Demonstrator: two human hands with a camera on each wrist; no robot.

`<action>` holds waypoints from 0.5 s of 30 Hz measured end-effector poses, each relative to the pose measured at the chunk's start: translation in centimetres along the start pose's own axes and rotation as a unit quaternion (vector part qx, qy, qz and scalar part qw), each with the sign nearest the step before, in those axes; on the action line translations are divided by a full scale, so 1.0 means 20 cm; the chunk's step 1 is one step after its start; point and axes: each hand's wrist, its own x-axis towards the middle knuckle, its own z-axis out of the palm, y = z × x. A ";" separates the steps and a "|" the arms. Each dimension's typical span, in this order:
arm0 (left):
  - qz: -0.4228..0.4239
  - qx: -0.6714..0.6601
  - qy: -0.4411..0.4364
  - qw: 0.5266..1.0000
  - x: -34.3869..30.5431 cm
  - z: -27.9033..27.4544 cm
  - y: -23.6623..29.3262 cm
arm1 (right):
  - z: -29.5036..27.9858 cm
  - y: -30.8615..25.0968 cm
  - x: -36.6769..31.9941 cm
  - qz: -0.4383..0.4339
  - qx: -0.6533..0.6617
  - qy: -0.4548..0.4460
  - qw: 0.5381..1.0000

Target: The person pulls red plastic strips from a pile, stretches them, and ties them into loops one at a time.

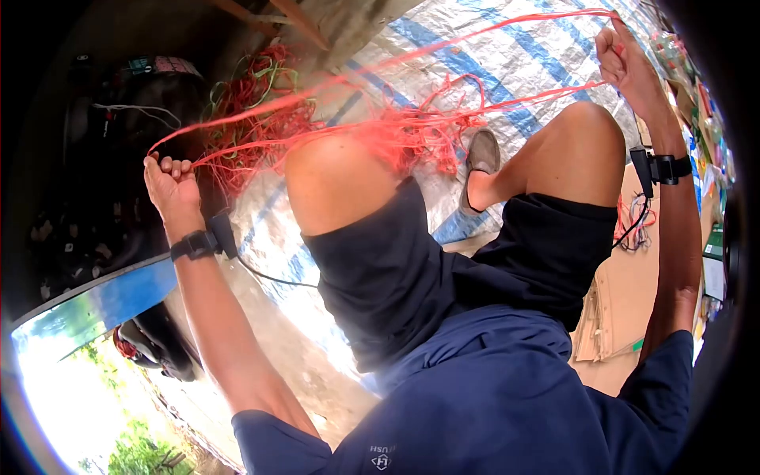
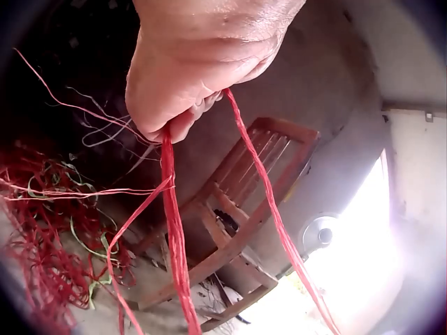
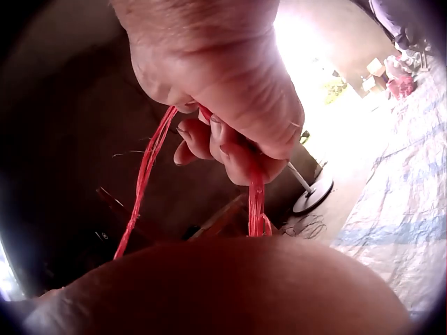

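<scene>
Long red plastic string [image 1: 443,49] stretches between both raised hands in two runs, an upper and a lower one. My left hand [image 1: 174,194], at the left of the head view, grips it with curled fingers. In the left wrist view a thick red bundle [image 2: 176,241] hangs from the fist, with a thinner strand [image 2: 262,171] beside it. My right hand [image 1: 625,70], upper right, holds the other end, one finger pointing up with string at its tip. The right wrist view shows curled fingers [image 3: 237,162] around red strands [image 3: 257,202].
A tangled heap of red and green string [image 1: 257,111] lies beyond the left knee, with more loose red string [image 1: 427,134] between the legs. A blue-and-white tarp [image 1: 507,55] covers the floor. Flat cardboard [image 1: 625,293] lies at right. A wooden chair [image 2: 237,209] stands near the left hand.
</scene>
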 end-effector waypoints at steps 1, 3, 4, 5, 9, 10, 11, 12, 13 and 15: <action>-0.001 -0.002 0.002 1.000 0.01 0.00 -0.01 | -0.02 0.01 0.01 0.006 0.027 0.015 0.999; 0.001 0.001 0.008 1.000 0.03 0.01 -0.01 | -0.07 0.02 0.03 0.003 0.017 0.014 1.000; 0.003 0.002 0.009 1.000 0.05 0.01 -0.01 | -0.09 0.03 0.04 0.003 0.007 0.016 1.000; 0.000 -0.007 0.001 1.000 0.05 0.02 0.00 | -0.11 0.04 0.05 0.003 0.003 0.026 1.000; 0.000 -0.015 -0.028 1.000 0.13 0.05 -0.01 | -0.15 0.09 0.08 0.005 -0.006 0.046 0.999; 0.003 -0.003 -0.029 1.000 0.14 0.07 -0.01 | -0.15 0.09 0.09 0.010 0.000 0.059 0.998; 0.006 0.005 -0.021 1.000 0.13 0.10 -0.01 | -0.14 0.09 0.09 0.015 0.007 0.072 0.997; 0.007 0.005 -0.020 1.000 0.14 0.10 -0.03 | -0.13 0.10 0.10 0.014 0.007 0.070 0.997; 0.005 0.000 -0.023 1.000 0.15 0.11 -0.04 | -0.13 0.11 0.10 0.011 0.021 0.080 0.997; 0.006 -0.008 -0.038 0.999 0.19 0.11 -0.06 | -0.15 0.13 0.12 0.003 0.037 0.086 0.996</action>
